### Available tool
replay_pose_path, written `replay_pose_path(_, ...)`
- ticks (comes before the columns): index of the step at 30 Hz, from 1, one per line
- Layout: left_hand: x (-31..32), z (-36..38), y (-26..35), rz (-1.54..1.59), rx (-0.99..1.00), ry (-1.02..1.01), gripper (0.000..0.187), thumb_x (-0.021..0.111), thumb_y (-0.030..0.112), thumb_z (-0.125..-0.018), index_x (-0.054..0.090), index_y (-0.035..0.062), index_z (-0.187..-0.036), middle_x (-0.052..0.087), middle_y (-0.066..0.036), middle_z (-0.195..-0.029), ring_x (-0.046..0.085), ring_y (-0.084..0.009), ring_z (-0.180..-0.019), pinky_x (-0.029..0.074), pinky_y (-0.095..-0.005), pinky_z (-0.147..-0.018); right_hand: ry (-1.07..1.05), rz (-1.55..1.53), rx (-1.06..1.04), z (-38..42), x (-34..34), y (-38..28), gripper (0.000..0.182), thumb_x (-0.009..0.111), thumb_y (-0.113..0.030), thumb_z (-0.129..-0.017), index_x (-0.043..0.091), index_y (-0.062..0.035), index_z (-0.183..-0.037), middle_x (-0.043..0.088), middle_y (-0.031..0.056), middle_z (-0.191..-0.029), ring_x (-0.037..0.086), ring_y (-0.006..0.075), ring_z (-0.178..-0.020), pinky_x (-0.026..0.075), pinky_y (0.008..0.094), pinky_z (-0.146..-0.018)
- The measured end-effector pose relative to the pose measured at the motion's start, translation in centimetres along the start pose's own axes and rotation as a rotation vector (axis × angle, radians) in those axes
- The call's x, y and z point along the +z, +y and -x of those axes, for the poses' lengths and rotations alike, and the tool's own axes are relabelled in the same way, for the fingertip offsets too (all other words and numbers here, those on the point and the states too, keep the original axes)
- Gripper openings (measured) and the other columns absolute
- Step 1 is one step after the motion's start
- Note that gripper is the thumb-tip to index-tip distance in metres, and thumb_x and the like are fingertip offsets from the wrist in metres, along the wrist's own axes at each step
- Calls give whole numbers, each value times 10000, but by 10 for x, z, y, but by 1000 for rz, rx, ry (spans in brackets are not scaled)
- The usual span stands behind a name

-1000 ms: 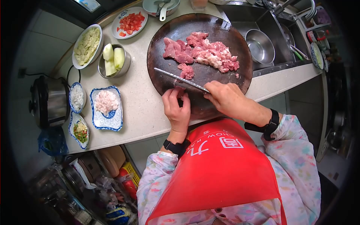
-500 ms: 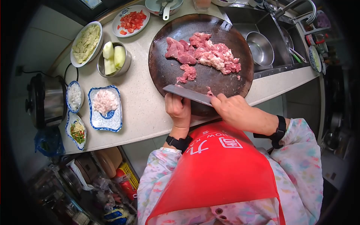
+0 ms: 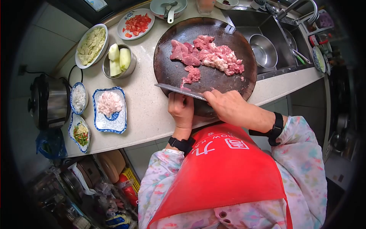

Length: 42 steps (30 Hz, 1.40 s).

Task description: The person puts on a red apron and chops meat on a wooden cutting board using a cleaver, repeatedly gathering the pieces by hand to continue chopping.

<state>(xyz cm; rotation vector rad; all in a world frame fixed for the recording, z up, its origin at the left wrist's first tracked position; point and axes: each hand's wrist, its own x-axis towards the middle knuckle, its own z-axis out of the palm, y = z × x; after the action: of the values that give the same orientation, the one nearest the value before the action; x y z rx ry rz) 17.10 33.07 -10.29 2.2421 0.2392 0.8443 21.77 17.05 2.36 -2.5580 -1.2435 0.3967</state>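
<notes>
On our pale speckled counter (image 3: 146, 101), a round dark-brown chopping board (image 3: 225, 83) bears raw pink meat (image 3: 219, 57), our right hand (image 3: 227, 104) wraps its fingers round a long grey metal knife (image 3: 179, 90), and our left hand (image 3: 181, 111) curls beside it, holding what we cannot tell.
</notes>
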Motion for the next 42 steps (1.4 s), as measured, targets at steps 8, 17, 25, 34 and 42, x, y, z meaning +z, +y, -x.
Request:
replay_pose_path(8, 2, -1, 0, 67, 47, 51, 292, 696, 12, -709, 660, -1, -998, 612, -170, -866, 601, -380, -798, 501, -448, -725, 36, 147, -115, -8, 2, -5, 200, 554, -83, -821, 503, 30, -979, 609, 200, -777, 654, 322, -617, 525, 409, -496)
replay_pose_path(17, -4, 2, 2, 135, -11, -13, 137, 658, -27, -740, 632, 33, -861, 647, -123, -895, 624, -304, -804, 514, -398, -698, 53, -27, 70, -26, 15, 16, 227, 572, -57, -797, 496, -24, -1008, 655, 183, -813, 663, 379, -698, 524, 480, -621)
replay_pose_path(25, -2, 0, 1, 89, 85, -5, 215, 748, 60, -720, 651, 27, -909, 568, -139, -779, 563, -352, -698, 469, -448, -635, -58, 74, -41, 24, -4, 1, 282, 600, -31, -761, 467, 5, -1008, 605, 187, -851, 648, 337, -616, 511, 414, -485)
replay_pose_path(34, 3, 5, -9, 18, 108, -23, 207, 718, 39, -729, 639, 16, -919, 627, -131, -849, 610, -340, -771, 506, -430, -695, 111, 16, -158, -62, 32, -11, 282, 594, -65, -784, 489, -10, -1040, 597, 157, -846, 639, 355, -675, 491, 446, -535)
replay_pose_path(42, -1, -4, -4, 99, 77, 4, 189, 691, -25, -683, 631, 40, -850, 555, -120, -745, 565, -322, -677, 481, -415, -614, 2, -20, -31, -18, -4, 3, 196, 571, -57, -792, 513, -27, -976, 626, 178, -816, 644, 378, -693, 491, 477, -557)
